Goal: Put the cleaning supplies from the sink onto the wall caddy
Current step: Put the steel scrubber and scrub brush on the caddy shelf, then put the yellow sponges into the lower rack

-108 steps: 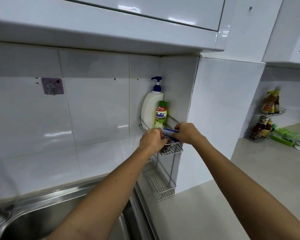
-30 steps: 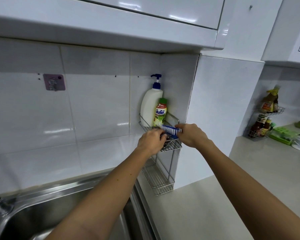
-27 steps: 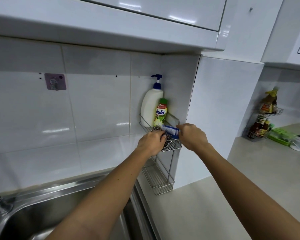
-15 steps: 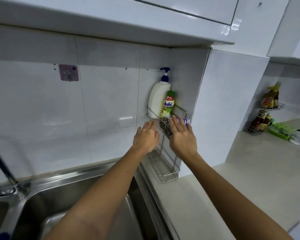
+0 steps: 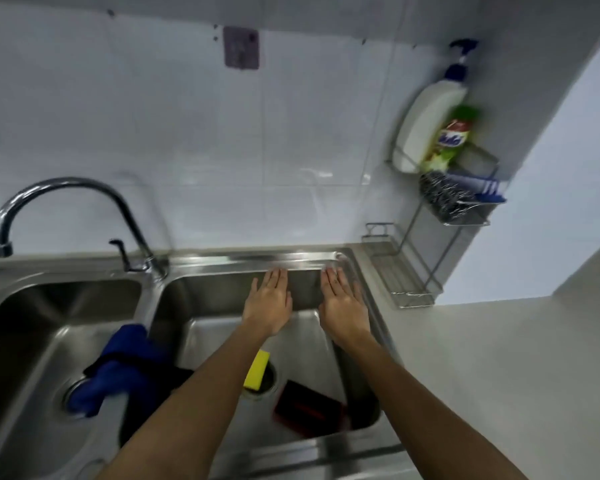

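Note:
My left hand (image 5: 269,303) and my right hand (image 5: 343,306) hover flat and empty over the right sink basin (image 5: 326,261), fingers extended. Below my left forearm a yellow sponge (image 5: 257,370) lies by the drain. A dark red scouring pad (image 5: 309,410) rests on the basin floor to its right. A blue cloth (image 5: 118,368) drapes over the divider between the basins. The wire wall caddy (image 5: 465,216) at the right holds a white pump bottle (image 5: 426,129), a green dish soap bottle (image 5: 451,140), a steel wool scrubber (image 5: 444,199) and a blue brush (image 5: 489,188) on its upper shelf.
A curved chrome faucet (image 5: 66,202) stands at the back between the two basins. The caddy's lower shelf (image 5: 399,271) sits just above the counter corner. A pale countertop (image 5: 516,375) extends to the right. A purple adhesive hook (image 5: 240,47) is stuck on the tiled wall.
Both hands let go at the caddy's upper shelf, leaving the scrubber and blue brush there, and dropped down over the right basin. The view tilted down to the sink.

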Action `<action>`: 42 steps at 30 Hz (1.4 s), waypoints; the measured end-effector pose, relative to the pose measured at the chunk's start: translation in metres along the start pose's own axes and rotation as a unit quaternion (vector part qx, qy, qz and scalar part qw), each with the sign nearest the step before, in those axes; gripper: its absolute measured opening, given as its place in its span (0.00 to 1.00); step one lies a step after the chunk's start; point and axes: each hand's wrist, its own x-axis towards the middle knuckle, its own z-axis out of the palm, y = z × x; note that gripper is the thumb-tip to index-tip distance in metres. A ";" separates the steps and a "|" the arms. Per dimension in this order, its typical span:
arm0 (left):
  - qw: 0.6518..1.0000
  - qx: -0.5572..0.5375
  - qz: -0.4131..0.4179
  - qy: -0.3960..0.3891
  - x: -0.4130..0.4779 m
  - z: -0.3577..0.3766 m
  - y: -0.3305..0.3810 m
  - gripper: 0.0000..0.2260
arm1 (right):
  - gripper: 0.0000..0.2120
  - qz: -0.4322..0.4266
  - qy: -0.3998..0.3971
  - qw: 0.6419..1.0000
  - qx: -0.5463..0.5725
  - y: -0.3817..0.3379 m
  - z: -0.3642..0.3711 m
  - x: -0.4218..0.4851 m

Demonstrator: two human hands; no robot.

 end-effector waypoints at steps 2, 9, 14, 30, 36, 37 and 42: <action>0.999 0.003 -0.027 -0.021 -0.012 0.017 -0.024 0.26 | 0.31 -0.009 -0.039 0.999 0.006 -0.012 0.023 -0.005; 0.988 -0.015 -0.093 -0.125 -0.049 0.063 -0.075 0.26 | 0.30 -0.020 -0.145 0.989 0.014 -0.035 0.096 -0.025; 0.965 -0.047 -0.134 -0.220 -0.075 0.093 -0.096 0.27 | 0.31 -0.017 -0.203 0.979 0.017 -0.041 0.133 -0.039; 0.897 -0.036 -0.318 -0.306 -0.110 0.152 -0.097 0.16 | 0.28 -0.084 -0.319 0.944 0.023 -0.090 0.213 -0.034; 0.879 -0.021 -0.376 -0.292 -0.114 0.155 -0.123 0.18 | 0.28 -0.148 -0.324 0.929 0.095 -0.126 0.226 -0.026; 0.878 -0.018 -0.374 -0.297 -0.115 0.157 -0.127 0.21 | 0.29 -0.149 -0.321 0.929 0.107 -0.131 0.228 -0.025; 0.862 -0.016 -0.372 -0.343 -0.117 0.166 -0.146 0.30 | 0.35 -0.118 -0.336 0.918 0.173 -0.154 0.247 -0.022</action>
